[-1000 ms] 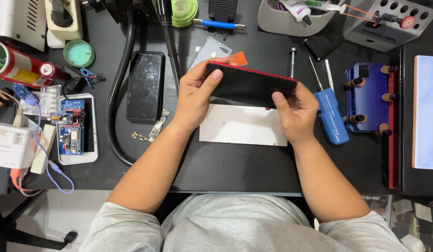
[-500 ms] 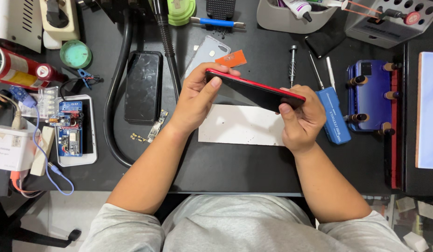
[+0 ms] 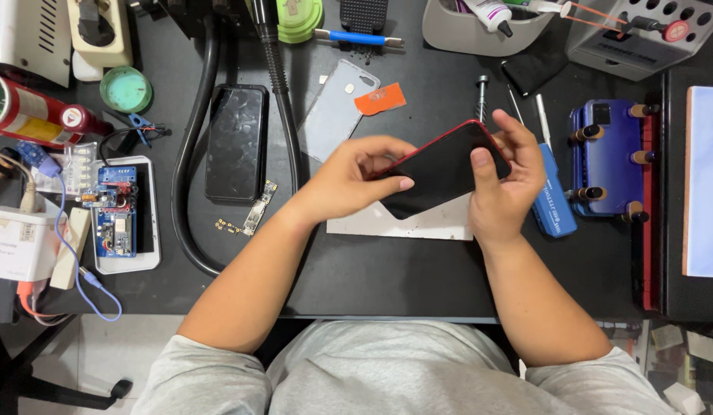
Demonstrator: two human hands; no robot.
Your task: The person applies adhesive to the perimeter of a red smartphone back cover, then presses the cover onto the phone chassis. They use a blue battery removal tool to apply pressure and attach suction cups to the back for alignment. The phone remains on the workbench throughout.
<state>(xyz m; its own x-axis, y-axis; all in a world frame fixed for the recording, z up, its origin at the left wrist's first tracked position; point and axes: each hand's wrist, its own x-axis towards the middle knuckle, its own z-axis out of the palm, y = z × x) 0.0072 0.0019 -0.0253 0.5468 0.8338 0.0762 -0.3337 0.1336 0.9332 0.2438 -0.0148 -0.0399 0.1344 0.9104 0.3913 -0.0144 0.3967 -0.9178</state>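
Red-edged smartphone [image 3: 441, 169], dark screen up, tilted, held above a pale mat [image 3: 418, 223] on the black table [image 3: 387, 269]. Left hand [image 3: 356, 180]: fingers closed on the phone's near-left end. Right hand [image 3: 502, 180]: fingers closed on its right end, thumb on the glass. Beside the right hand: blue screwdriver [image 3: 552, 200]. Farther left: cracked black phone [image 3: 235, 142], clear case [image 3: 337, 107], orange pick [image 3: 379, 98].
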